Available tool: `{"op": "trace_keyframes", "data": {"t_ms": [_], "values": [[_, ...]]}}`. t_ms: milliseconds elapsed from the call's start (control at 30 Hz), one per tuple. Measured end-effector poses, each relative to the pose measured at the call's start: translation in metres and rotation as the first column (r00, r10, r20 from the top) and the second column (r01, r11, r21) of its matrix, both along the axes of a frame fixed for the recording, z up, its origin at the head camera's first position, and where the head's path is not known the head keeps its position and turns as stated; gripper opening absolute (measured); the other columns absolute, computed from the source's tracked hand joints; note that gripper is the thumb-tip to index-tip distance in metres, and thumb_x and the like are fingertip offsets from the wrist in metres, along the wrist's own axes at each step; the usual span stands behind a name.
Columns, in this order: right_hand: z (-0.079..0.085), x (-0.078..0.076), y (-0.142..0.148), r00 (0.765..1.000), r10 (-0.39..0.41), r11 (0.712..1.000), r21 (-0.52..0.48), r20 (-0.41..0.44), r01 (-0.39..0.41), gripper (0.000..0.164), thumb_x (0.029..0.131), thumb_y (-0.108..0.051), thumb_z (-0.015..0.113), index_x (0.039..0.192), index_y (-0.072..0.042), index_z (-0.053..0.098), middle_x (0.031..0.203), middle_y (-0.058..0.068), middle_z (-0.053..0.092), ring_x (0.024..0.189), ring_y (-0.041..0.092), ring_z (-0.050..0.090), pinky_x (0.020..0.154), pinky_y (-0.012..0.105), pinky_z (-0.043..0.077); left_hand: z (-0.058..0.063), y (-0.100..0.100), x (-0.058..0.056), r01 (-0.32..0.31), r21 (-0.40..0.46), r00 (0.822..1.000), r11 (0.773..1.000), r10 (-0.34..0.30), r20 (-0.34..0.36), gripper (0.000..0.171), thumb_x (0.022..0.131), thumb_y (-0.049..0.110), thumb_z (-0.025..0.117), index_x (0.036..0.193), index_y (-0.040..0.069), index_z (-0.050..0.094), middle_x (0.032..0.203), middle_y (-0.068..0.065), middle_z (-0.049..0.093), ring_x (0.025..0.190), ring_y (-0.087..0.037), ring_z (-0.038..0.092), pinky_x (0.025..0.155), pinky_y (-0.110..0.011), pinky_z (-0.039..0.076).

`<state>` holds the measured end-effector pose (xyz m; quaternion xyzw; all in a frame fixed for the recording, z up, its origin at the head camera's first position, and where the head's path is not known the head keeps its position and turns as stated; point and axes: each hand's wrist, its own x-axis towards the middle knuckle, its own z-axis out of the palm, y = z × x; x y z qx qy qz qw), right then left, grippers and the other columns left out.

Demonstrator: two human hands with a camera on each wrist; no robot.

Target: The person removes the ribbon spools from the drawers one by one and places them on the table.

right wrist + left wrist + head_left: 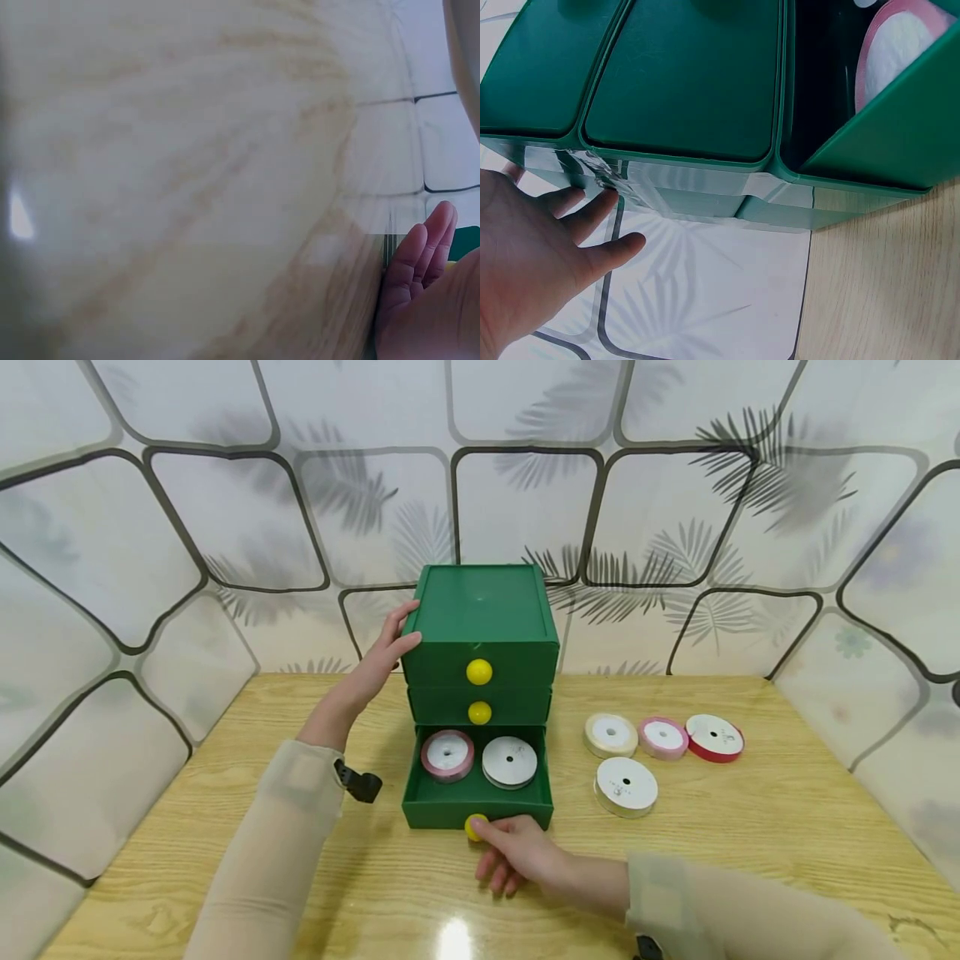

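Note:
A green three-drawer cabinet [480, 610] stands on the table with its bottom drawer [442, 814] pulled out. Inside that drawer lie a pink ribbon spool [437, 767] on the left and a white-faced ribbon spool [509, 762] on the right. My right hand [525, 852] pinches the yellow knob [474, 828] on the drawer front between thumb and forefinger, the other fingers loosely curled below. My left hand [385, 652] rests against the cabinet's upper left side, fingers spread, as the left wrist view also shows. Yellow knobs mark the shut top drawer [435, 664] and middle drawer [438, 706].
To the cabinet's right on the wooden table [750, 852] lie a cream ribbon spool [611, 732], a pink one [663, 737], a red one [714, 737] and a white one [626, 787] nearer me. A patterned curtain [525, 510] hangs close behind the cabinet.

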<state>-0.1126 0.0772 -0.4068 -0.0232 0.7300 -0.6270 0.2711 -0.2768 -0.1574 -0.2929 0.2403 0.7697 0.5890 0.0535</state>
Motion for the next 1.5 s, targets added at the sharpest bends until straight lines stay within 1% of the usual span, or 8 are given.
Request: {"op": "trace_keyframes", "data": {"t_ms": [333,533,633,833,1033,1200,1333,1500], "values": [[0.002,0.010,0.000,1.000,0.012,1.000,0.019,0.022,-0.013,0.045,0.099,-0.042,0.053,0.098,0.001,0.067,0.064,0.001,0.065,0.044,0.007,0.054,0.042,0.019,0.043,0.002,-0.001,0.001,0.002,0.003,1.000,1.000,-0.002,-0.004,0.065,0.101,0.039,0.036,0.157,0.026,0.005,0.159,-0.012,0.008,0.143,-0.033,0.014,0.108,-0.061,0.015],[0.002,0.014,0.004,1.000,0.022,1.000,0.012,0.012,-0.022,0.049,0.099,-0.043,0.053,0.103,0.003,0.069,0.064,0.003,0.066,0.043,0.008,0.055,0.040,0.020,0.043,0.000,-0.001,0.001,0.012,0.014,1.000,1.000,-0.012,-0.010,0.065,0.101,0.036,0.035,0.157,0.024,0.004,0.158,-0.013,0.009,0.143,-0.033,0.015,0.108,-0.060,0.015],[0.005,0.017,0.008,0.999,0.038,0.999,0.016,-0.016,-0.037,0.049,0.099,-0.043,0.054,0.100,0.003,0.070,0.064,0.004,0.066,0.042,0.008,0.054,0.039,0.020,0.043,0.000,0.000,0.000,0.015,0.018,1.000,1.000,-0.015,-0.013,0.065,0.101,0.035,0.036,0.157,0.023,0.004,0.158,-0.013,0.009,0.142,-0.033,0.015,0.109,-0.060,0.015],[0.018,0.013,0.021,0.986,0.101,0.993,0.075,-0.133,-0.092,0.047,0.098,-0.041,0.055,0.093,0.002,0.072,0.063,0.006,0.066,0.042,0.009,0.055,0.042,0.023,0.046,0.000,0.000,0.000,0.015,0.012,1.000,1.000,-0.015,-0.014,0.065,0.101,0.035,0.036,0.157,0.025,0.003,0.159,-0.013,0.008,0.143,-0.033,0.014,0.109,-0.060,0.014],[0.039,-0.002,0.031,0.960,0.121,0.991,0.079,-0.254,-0.104,0.040,0.097,-0.033,0.060,0.093,0.006,0.070,0.065,0.009,0.067,0.045,0.013,0.057,0.051,0.038,0.054,0.000,-0.001,-0.001,0.012,0.010,1.000,1.000,-0.012,-0.007,0.065,0.102,0.037,0.036,0.157,0.025,0.004,0.159,-0.012,0.009,0.143,-0.032,0.014,0.109,-0.059,0.015],[0.059,-0.020,0.038,0.917,0.113,0.992,0.090,-0.382,-0.085,0.028,0.095,-0.024,0.064,0.094,0.004,0.069,0.069,0.009,0.068,0.053,0.020,0.062,0.056,0.040,0.054,0.000,0.000,-0.001,0.008,0.010,1.000,1.000,-0.008,-0.009,0.065,0.101,0.037,0.036,0.157,0.024,0.004,0.159,-0.013,0.008,0.143,-0.033,0.014,0.109,-0.060,0.015],[0.070,-0.035,0.040,0.869,0.129,0.989,0.127,-0.478,-0.077,0.024,0.095,-0.021,0.065,0.101,0.002,0.068,0.079,0.009,0.070,0.069,0.031,0.066,0.062,0.042,0.054,0.000,0.000,-0.001,0.006,0.009,1.000,1.000,-0.005,-0.009,0.065,0.101,0.037,0.037,0.157,0.025,0.004,0.159,-0.013,0.009,0.143,-0.033,0.014,0.109,-0.060,0.014],[0.068,-0.054,0.037,0.791,0.201,0.973,0.209,-0.577,-0.094,0.027,0.093,-0.021,0.068,0.113,-0.003,0.068,0.098,0.004,0.069,0.088,0.024,0.063,0.073,0.037,0.053,-0.001,0.000,0.000,0.001,0.008,1.000,1.000,-0.001,-0.004,0.065,0.101,0.038,0.037,0.156,0.025,0.005,0.159,-0.012,0.009,0.143,-0.031,0.014,0.109,-0.059,0.015]]}}
